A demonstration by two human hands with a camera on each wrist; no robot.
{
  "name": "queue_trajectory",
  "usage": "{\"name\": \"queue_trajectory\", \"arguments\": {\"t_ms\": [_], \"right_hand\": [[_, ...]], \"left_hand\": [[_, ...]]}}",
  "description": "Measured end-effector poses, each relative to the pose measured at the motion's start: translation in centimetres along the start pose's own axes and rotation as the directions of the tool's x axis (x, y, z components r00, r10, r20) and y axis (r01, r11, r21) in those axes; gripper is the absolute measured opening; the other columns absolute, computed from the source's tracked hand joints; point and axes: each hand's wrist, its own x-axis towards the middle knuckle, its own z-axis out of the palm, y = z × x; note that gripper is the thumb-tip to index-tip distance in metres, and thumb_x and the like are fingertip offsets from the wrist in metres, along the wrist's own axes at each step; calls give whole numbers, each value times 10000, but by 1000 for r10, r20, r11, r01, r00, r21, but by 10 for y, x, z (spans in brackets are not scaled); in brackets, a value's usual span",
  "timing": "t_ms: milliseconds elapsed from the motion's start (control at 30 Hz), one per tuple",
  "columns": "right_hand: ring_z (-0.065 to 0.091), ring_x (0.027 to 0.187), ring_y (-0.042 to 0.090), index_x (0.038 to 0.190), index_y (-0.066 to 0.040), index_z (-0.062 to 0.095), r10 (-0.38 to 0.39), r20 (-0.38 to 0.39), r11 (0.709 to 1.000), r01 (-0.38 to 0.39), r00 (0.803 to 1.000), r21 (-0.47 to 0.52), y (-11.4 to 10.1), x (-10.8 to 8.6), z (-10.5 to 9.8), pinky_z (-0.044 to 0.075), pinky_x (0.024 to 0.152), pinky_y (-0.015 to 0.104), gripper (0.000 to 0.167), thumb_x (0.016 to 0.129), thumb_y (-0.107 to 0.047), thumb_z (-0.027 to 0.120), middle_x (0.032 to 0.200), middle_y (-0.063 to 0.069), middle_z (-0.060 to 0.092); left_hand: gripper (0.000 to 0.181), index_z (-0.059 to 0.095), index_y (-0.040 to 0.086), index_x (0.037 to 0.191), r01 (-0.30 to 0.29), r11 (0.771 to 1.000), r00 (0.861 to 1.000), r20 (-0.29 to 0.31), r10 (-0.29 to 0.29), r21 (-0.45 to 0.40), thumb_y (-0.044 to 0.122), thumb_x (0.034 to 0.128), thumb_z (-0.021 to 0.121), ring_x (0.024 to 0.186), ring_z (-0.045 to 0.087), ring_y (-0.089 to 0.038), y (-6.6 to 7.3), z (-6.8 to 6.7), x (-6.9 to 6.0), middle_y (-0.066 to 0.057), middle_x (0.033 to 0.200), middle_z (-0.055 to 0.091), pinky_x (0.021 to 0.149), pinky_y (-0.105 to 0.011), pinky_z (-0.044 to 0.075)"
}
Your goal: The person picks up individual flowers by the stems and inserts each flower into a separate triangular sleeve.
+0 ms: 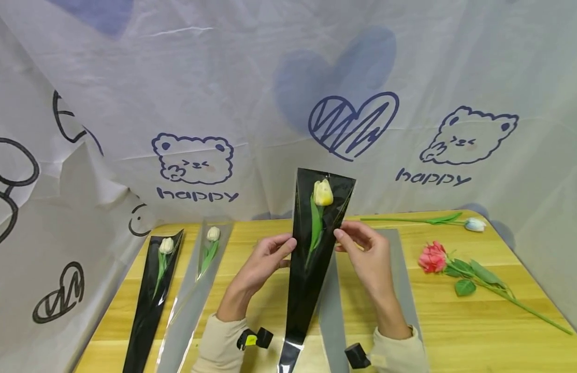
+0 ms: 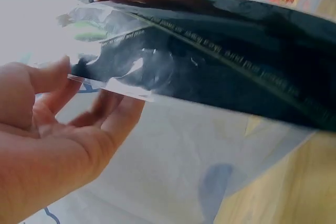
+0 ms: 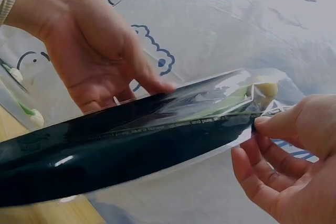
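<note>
Printed sheet (image 1: 251, 67): pale cloth, creased, with blue hearts, bear heads and "happy" lettering; beyond both your hands.

Table (image 1: 456, 336): yellowish wood grain, rounded far corner; beneath your hands.

Black flower sleeve (image 1: 302, 290): glossy film, long taper, clear front, thin printed lettering along a seam; raised between your hands, flared end up, narrow end towards you, leaning slightly right.

Grey sleeve (image 1: 190, 311): translucent, tapered, clear-fronted; on the wood left of your left hand.

Second black sleeve (image 1: 146, 300): shiny, tapered; farther left of that hand, beside the grey one.

Grey strips (image 1: 400, 264): smooth, matt, below and beside your right hand; whether one piece or two, you cannot tell from here.

Pink rose (image 1: 432, 257): ruffled petals, broad green leaves, long stem; right of your right hand.

Right hand (image 1: 370, 254): thumb and fingers pinching the held sleeve's right edge.

Left hand (image 1: 265, 261): thumb in front, fingers behind, pinching its left edge.

Pale blue-white tulip (image 1: 475, 224): smooth bud, slim stem; beyond and right of your right hand.

Yellow tulip (image 1: 323, 192): cupped bud, long green leaf; inside the held sleeve, above and between your hands.

White tulips (image 1: 213, 234): smooth buds, one in each sleeve at left.
</note>
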Motion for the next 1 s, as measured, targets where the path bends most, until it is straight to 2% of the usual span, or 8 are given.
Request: {"name": "queue_trajectory", "arguments": {"t_ms": [100, 200, 367, 433, 533, 633, 800, 1000], "right_hand": [[702, 833, 122, 1138, 113, 692, 7, 41, 1000, -7, 999, 2, -1, -1, 0, 602, 689, 317, 208, 931, 90, 693, 1059, 232, 683], [691, 879, 122, 1272, 112, 635, 34, 134, 999, -32, 990, -14, -1, -2, 2, 602, 714, 307, 326, 948, 101, 660, 1117, 261, 649], [684, 856, 107, 1361, 106, 572, 40, 175, 999, -35, 984, -33, 0, -4, 6, 598, 711, 292, 426, 943, 122, 648, 1086, 273, 625], [687, 839, 95, 1347, 108, 584, 36, 140, 999, -33, 989, -24, 1, -4, 6, 595, 700, 283, 413, 940, 126, 649, 1069, 274, 634], [689, 812, 86, 1319, 110, 605, 38, 90, 999, -37, 995, -10, 3, -3, 6, 589, 680, 261, 395, 929, 142, 654, 1050, 282, 645], [692, 802, 94, 1314, 96, 617, 61, 87, 998, -60, 994, -7, 6, -2, 5, 591, 672, 269, 401, 919, 151, 662, 1036, 280, 643], [715, 871, 163, 1367, 42, 604, 131, 148, 991, -130, 980, -17, 11, 0, 3, 606, 715, 328, 417, 956, 74, 666, 1092, 281, 653], [723, 929, 212, 1409, -6, 575, 166, 137, 986, -160, 977, -53, 15, 8, -21, 602, 761, 332, 407, 1005, 16, 625, 1177, 306, 652]], "left_hand": [[266, 528, -110, 969, -24, 999, 999, -30, 24, -21, 126, 1092, 512, 949, 517, -167, 3, 3, 1, -68, 926, 478, 894, -398, 538], [250, 532, -105, 944, -47, 998, 995, -93, 42, -47, 96, 1089, 507, 930, 530, -162, 4, 6, 1, -56, 902, 486, 887, -394, 538], [268, 650, -103, 1214, -51, 996, 982, -183, 37, -69, 97, 1073, 543, 1011, 610, -149, 5, 6, 1, -85, 1151, 636, 890, -386, 553], [327, 607, -61, 1342, -27, 998, 988, -156, 18, -52, 83, 1049, 588, 1040, 640, -165, 4, 4, 1, -128, 1252, 629, 882, -381, 564], [536, 473, 28, 1486, 6, 1000, 999, -53, -7, -20, 38, 989, 674, 1057, 679, -240, 2, 3, 1, -203, 1318, 611, 854, -400, 579], [747, 361, 96, 1536, 25, 1000, 1000, 19, -25, 8, -7, 911, 758, 1064, 695, -322, 0, 3, 2, -241, 1311, 622, 849, -411, 582], [835, 314, 86, 1538, 72, 997, 997, 12, -72, 2, -72, 861, 775, 1109, 680, -392, -4, -1, 3, -289, 1307, 619, 853, -432, 579], [979, 188, 97, 1599, 221, 972, 975, -57, -217, 80, -101, 840, 774, 977, 700, -310, -21, -31, -3, -300, 1275, 595, 728, -399, 594]]}}
